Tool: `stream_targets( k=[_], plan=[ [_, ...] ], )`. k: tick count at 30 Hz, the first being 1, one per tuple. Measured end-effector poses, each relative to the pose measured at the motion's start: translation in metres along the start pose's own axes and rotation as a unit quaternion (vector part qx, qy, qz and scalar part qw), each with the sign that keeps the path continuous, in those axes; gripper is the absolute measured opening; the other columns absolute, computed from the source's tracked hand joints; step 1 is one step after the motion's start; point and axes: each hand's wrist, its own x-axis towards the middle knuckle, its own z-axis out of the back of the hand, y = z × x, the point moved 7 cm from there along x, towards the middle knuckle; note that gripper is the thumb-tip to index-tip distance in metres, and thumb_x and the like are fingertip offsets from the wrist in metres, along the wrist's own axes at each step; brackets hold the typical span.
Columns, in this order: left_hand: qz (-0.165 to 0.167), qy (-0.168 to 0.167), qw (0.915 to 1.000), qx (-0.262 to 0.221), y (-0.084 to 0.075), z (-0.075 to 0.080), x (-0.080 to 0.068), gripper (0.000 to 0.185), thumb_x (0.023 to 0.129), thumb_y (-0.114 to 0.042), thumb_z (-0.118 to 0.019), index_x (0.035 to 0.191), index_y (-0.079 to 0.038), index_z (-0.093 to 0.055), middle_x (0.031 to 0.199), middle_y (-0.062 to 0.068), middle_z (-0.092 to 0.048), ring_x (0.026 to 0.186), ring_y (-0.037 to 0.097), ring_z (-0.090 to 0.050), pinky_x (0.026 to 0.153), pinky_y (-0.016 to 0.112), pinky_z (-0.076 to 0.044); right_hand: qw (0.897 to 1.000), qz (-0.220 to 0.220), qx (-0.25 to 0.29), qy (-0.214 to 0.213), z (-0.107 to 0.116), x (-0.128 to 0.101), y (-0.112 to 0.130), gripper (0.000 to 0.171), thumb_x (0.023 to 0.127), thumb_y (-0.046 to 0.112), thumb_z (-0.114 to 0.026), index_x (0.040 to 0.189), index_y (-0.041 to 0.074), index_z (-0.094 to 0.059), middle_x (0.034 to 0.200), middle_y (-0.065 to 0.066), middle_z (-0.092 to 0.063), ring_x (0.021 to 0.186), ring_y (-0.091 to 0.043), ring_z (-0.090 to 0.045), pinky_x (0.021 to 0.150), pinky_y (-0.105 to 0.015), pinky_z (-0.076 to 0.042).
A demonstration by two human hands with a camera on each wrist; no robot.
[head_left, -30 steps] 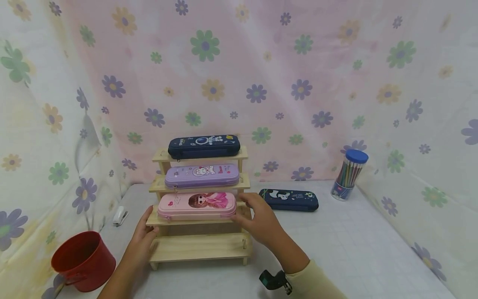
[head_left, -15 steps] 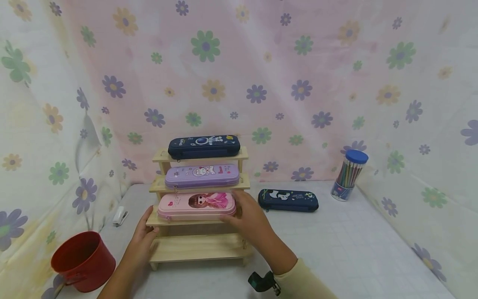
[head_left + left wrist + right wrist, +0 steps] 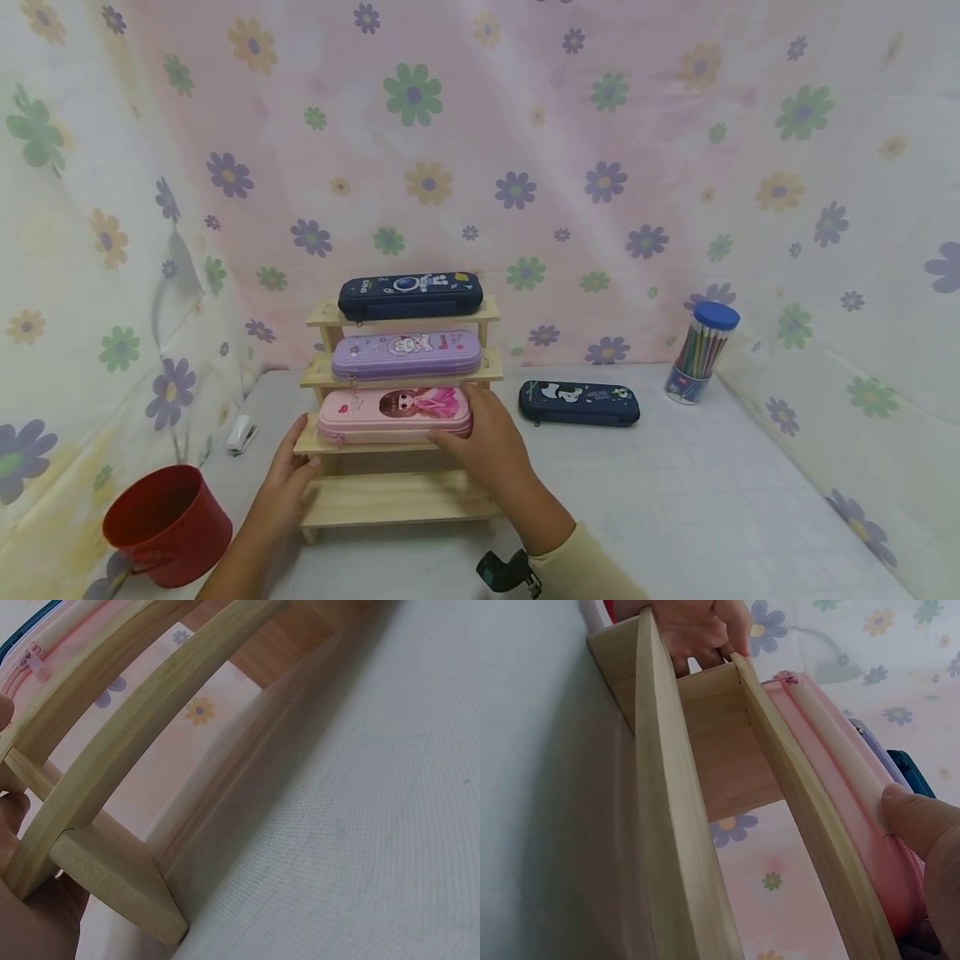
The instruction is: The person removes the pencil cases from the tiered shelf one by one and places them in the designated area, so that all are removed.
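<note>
Flower-print cloth walls in the pale counter, where from above the right hand pinches the pink pencil case on the wooden rack's third step, open counter rightward; at the left wrist, the left hand grips the rack's post; the right wrist shows a thumb on the case's edge, best slid level, clear of the lip.

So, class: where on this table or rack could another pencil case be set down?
The rack's lowest step is bare. Open table lies before the dark panda case, toward the pencil tube. The upper three steps are full, and the red bucket and stapler crowd the left.
</note>
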Motion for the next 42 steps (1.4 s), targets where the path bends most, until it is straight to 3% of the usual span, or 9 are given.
stream_targets(
  k=[4,10,22,42],
  plan=[
    [-0.003,0.003,1.0000,0.006,-0.002,0.001,-0.001,0.075,0.111,-0.009,-0.039,0.170,-0.025,0.006,0.173,0.025,-0.008,0.157,0.047,-0.016,0.123,0.071,-0.014,1.000,-0.006,-0.007,-0.005,-0.001,0.002,-0.003,0.093,0.083,0.056,-0.085,0.157,0.015,-0.047,0.150,-0.004,-0.058,0.139,-0.024,-0.055,0.115,-0.049,-0.046],
    [0.008,-0.001,0.9999,0.013,-0.003,0.002,0.001,0.075,0.111,-0.010,-0.038,0.170,-0.027,0.007,0.176,0.018,-0.005,0.159,0.044,-0.015,0.124,0.068,-0.013,1.000,-0.007,-0.008,0.003,-0.002,0.005,-0.004,0.099,0.080,0.058,-0.086,0.159,0.016,-0.044,0.152,-0.003,-0.057,0.140,-0.025,-0.054,0.115,-0.050,-0.046],
    [0.008,0.000,0.9998,0.019,-0.002,0.002,-0.003,0.074,0.112,-0.012,-0.039,0.170,-0.027,0.005,0.175,0.021,-0.007,0.156,0.045,-0.020,0.123,0.070,-0.016,1.000,-0.020,-0.008,0.004,-0.002,0.004,-0.008,0.089,0.080,0.055,-0.088,0.154,0.025,-0.049,0.146,0.002,-0.061,0.135,-0.022,-0.058,0.112,-0.049,-0.049],
    [-0.002,-0.013,0.9995,0.029,-0.003,0.000,-0.002,0.074,0.110,-0.007,-0.038,0.170,-0.024,0.003,0.174,0.024,-0.010,0.156,0.047,-0.022,0.124,0.068,-0.015,0.999,-0.033,0.005,0.010,0.006,-0.002,-0.012,0.089,0.077,0.052,-0.090,0.151,0.021,-0.053,0.146,-0.002,-0.061,0.136,-0.025,-0.058,0.112,-0.051,-0.048]
  ],
)
